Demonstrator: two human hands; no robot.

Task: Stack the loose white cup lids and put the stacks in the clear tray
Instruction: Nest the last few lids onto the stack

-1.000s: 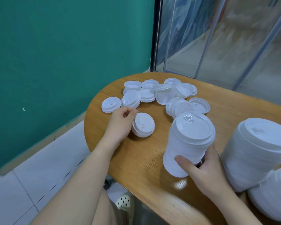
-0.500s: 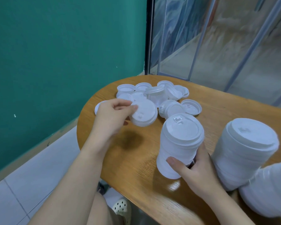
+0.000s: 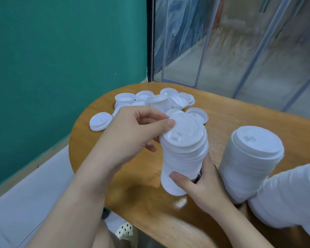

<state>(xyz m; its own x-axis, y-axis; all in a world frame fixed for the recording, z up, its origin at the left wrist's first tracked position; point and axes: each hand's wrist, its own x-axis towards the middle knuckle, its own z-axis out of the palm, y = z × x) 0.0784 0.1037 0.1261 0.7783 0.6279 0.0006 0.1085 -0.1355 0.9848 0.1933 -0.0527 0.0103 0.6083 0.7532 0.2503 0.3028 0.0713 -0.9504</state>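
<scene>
Lid [image 3: 184, 129] pinched by left hand [image 3: 132, 135], seated atop stack [image 3: 183, 158] at table centre; right hand [image 3: 200, 187] gripping stack's base for steadiness. Loose lids [image 3: 145, 101] waiting at 11 o'clock.

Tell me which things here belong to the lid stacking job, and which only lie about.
Job: held lid stack; top lid under left hand; right hand; loose lids; finished stacks.
Lying about: wooden table, perforated shoe, green wall.

café-like shop; cup lids [image 3: 177, 102] heaped on wooden table [image 3: 240, 120]
</scene>
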